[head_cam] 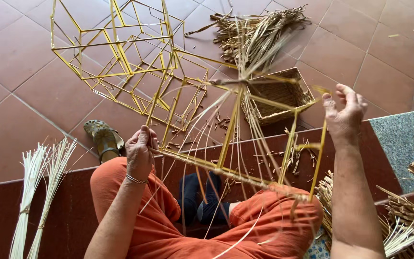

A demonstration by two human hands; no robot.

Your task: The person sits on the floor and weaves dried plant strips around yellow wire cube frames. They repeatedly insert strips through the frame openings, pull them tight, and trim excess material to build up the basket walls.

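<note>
Terracotta tile floor [34, 86]; grey stone step [408, 139]

Pale reed bundles [34, 192] at near left run off the bottom edge. Stacked yellow wire frames [116, 52] are cropped at the top. The right hand [343, 112] is blurred, perhaps pinching a strand. Straw [408, 216] at near right is cut off.

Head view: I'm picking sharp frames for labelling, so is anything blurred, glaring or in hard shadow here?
Head view: light is soft and even, without glare or hard shadows; the right hand and thin pale straw strands look slightly motion-smeared; the left hand, yellow wire frame and terracotta floor tiles are sharp.
</note>
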